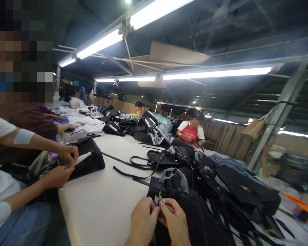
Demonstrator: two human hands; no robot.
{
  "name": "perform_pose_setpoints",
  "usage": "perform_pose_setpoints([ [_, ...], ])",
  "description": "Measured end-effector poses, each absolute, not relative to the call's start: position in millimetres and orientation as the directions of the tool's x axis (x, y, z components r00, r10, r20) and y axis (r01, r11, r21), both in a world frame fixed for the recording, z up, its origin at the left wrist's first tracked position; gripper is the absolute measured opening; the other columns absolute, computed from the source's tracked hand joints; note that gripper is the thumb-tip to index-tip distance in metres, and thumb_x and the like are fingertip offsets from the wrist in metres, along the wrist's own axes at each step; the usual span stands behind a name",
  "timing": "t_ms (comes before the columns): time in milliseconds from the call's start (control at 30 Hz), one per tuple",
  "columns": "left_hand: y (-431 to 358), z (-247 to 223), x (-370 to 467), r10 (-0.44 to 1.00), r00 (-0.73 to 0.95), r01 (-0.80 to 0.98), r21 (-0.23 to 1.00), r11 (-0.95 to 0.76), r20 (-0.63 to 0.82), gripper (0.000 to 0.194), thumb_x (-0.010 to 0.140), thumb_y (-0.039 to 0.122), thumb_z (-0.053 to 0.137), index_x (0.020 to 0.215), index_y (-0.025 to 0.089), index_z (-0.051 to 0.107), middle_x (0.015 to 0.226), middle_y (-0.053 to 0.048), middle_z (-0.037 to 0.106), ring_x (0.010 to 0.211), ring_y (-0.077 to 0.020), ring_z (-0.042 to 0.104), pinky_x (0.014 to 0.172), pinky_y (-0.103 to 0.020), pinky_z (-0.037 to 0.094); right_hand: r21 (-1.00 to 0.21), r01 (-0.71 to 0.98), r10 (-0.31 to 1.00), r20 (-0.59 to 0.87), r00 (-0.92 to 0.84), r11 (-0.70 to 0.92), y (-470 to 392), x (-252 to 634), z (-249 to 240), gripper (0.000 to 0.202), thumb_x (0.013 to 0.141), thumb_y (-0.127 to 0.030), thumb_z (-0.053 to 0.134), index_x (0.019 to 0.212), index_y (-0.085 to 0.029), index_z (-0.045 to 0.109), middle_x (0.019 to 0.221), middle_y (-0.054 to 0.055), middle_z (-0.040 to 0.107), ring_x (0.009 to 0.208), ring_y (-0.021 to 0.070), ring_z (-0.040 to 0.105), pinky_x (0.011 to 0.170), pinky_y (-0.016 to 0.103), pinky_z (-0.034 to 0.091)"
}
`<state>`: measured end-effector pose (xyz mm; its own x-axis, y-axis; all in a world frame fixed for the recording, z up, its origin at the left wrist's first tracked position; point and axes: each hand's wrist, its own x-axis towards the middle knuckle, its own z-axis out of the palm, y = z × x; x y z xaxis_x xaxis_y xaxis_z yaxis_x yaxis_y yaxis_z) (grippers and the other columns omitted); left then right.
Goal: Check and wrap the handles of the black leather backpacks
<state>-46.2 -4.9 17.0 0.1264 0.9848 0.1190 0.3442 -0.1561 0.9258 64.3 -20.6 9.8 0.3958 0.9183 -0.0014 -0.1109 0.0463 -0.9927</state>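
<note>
My left hand [143,218] and my right hand [175,218] are close together at the bottom middle, fingertips pinched. A small gold-coloured metal clasp [159,196] sticks up from the thumb and fingers of my right hand. Beside it, my left fingertips are closed, and what they pinch is hidden. A scrap of clear plastic [156,201] shows between the hands. Directly behind and below them lies a black handbag [195,212], its handle [173,172] wrapped in clear film.
More black bags [246,188] with loose straps are piled to the right on the pale table [113,205]. At left, a co-worker's hands [64,167] work on another black bag [92,159]. A person in a red apron [190,131] sits across. A metal post [279,112] stands right.
</note>
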Motion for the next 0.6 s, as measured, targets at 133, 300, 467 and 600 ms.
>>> perform_pose_setpoints([
  [133, 2.6, 13.5, -46.1, 0.965, 0.247, 0.218, 0.976, 0.027, -0.082, 0.027, 0.077, 0.046, 0.054, 0.066, 0.023, 0.046, 0.054, -0.001, 0.059, 0.048, -0.0173, 0.056, 0.048, -0.027, 0.036, -0.985, -0.157, 0.908, 0.001, 0.419, 0.074, -21.9, 64.0, 9.7, 0.048, 0.051, -0.057, 0.081, 0.068, -0.018, 0.06, 0.051, -0.004, 0.058, 0.05, 0.0127, 0.054, 0.046, 0.023, 0.046],
  [300, 2.5, 9.1, -40.9, 0.931, 0.331, 0.008, 0.987, 0.163, -0.157, 0.042, 0.066, 0.059, 0.059, 0.072, 0.018, 0.052, 0.063, -0.004, 0.067, 0.054, -0.0145, 0.062, 0.046, -0.02, 0.035, -0.987, -0.15, 0.905, -0.006, 0.426, 0.065, -22.4, 64.0, 7.7, 0.049, 0.053, -0.059, 0.079, 0.07, -0.017, 0.06, 0.054, -0.003, 0.06, 0.051, 0.0141, 0.055, 0.046, 0.026, 0.05],
  [467, 0.4, 5.5, -33.9, 0.941, 0.296, -0.095, 0.976, 0.198, -0.162, 0.045, 0.06, 0.06, 0.062, 0.073, 0.017, 0.057, 0.062, -0.004, 0.067, 0.058, -0.0167, 0.066, 0.048, -0.02, 0.038, -0.995, -0.081, 0.904, 0.011, 0.428, 0.051, -20.3, 66.8, 7.0, 0.046, 0.056, -0.058, 0.077, 0.072, -0.018, 0.061, 0.057, 0.0, 0.063, 0.056, 0.0177, 0.059, 0.045, 0.026, 0.051],
  [600, 6.2, 1.7, -30.4, 0.951, 0.261, -0.112, 0.974, 0.198, -0.164, 0.04, 0.061, 0.054, 0.066, 0.067, 0.017, 0.056, 0.057, -0.003, 0.065, 0.051, -0.0157, 0.063, 0.045, -0.02, 0.037, -0.998, -0.052, 0.909, 0.011, 0.416, 0.036, -21.2, 71.2, 8.5, 0.045, 0.061, -0.059, 0.074, 0.076, -0.018, 0.064, 0.059, 0.0, 0.064, 0.058, 0.018, 0.059, 0.044, 0.024, 0.049],
])
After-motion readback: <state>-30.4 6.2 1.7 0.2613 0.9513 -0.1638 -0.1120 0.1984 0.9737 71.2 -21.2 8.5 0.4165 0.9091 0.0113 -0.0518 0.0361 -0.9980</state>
